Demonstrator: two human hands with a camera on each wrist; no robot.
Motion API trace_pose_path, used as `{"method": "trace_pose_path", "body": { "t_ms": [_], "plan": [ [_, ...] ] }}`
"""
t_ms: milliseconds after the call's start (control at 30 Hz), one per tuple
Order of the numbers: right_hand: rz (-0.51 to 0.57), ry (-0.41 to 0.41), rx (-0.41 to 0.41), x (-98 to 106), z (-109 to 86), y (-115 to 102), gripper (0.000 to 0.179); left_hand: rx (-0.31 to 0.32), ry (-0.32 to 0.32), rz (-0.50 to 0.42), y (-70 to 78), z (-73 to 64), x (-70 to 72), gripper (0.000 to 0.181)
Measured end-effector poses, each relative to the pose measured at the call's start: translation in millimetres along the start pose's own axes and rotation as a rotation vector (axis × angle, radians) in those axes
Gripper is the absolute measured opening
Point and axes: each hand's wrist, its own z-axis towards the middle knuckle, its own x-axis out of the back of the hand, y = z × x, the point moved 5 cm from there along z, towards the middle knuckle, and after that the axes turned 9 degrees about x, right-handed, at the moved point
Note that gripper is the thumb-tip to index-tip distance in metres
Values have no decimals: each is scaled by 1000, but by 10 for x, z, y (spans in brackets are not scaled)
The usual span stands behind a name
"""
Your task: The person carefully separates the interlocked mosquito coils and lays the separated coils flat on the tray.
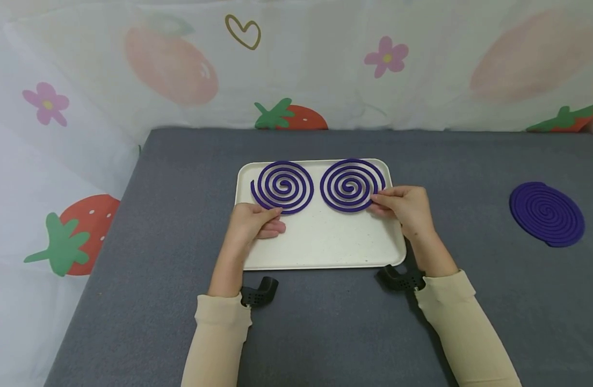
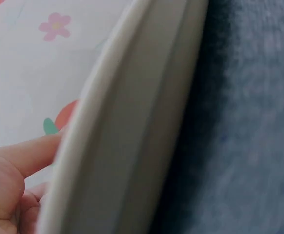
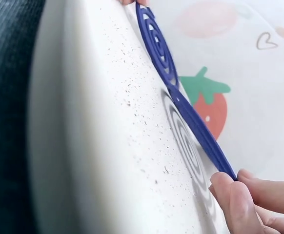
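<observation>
Two purple mosquito coils are held over the white tray, the left coil and the right coil, side by side near its far edge. My left hand pinches the left coil at its near rim. With thumb and fingertips, my right hand grips the right coil by its right rim. Seen from the right wrist, the right coil is lifted off the tray and casts a spiral shadow. The tray's rim hides part of the left hand in the left wrist view.
A flat stack of purple coils lies on the grey cloth-covered table at the right. Dark specks dot the tray. Behind the table hangs a white curtain with fruit and flower prints.
</observation>
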Motion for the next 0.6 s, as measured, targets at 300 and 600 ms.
{"method": "trace_pose_path", "body": {
  "t_ms": [300, 600],
  "plan": [
    [-23, 2, 45, 49, 25, 9, 30, 44, -29, 48, -16, -10, 15, 24],
    [-115, -11, 83, 127, 22, -35, 30, 36, -72, 111, -12, -21, 8, 26]
  ]
}}
